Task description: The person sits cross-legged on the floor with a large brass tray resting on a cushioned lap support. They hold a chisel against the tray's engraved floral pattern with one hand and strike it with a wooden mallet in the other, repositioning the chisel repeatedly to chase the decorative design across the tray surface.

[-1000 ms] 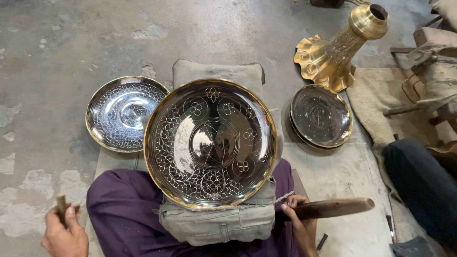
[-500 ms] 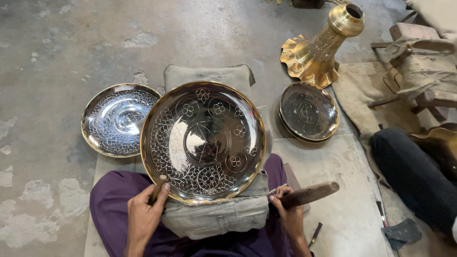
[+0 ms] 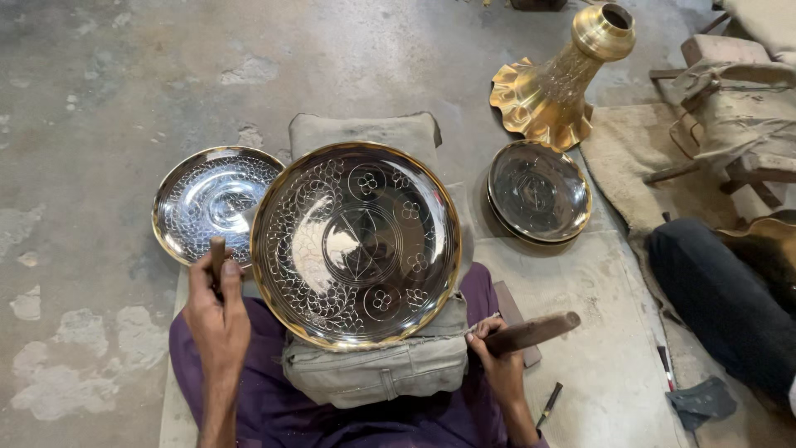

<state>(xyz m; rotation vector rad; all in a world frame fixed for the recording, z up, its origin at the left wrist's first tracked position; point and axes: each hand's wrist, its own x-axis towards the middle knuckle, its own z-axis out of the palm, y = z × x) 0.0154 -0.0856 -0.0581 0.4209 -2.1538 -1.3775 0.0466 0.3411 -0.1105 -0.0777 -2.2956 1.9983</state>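
A large engraved brass plate (image 3: 356, 241) with a gold rim rests tilted on a grey cloth cushion (image 3: 373, 373) over my lap. My left hand (image 3: 215, 311) is closed around a short wooden-handled tool (image 3: 217, 253), held upright just left of the plate's rim. My right hand (image 3: 497, 365) grips a brown wooden mallet (image 3: 535, 330) at the plate's lower right, with a thin metal chisel (image 3: 483, 322) poking from the fingers toward the rim.
A smaller engraved plate (image 3: 207, 199) lies on the floor to the left, another dark plate (image 3: 539, 191) to the right. A brass fluted vase (image 3: 564, 79) lies behind it. Another person's dark-trousered leg (image 3: 721, 299) is at right. A small tool (image 3: 549, 404) lies on the mat.
My left hand has left the plate's lower rim and moved left and up, now holding the short tool upright. The view has shifted, and the mallet stays in my right hand.
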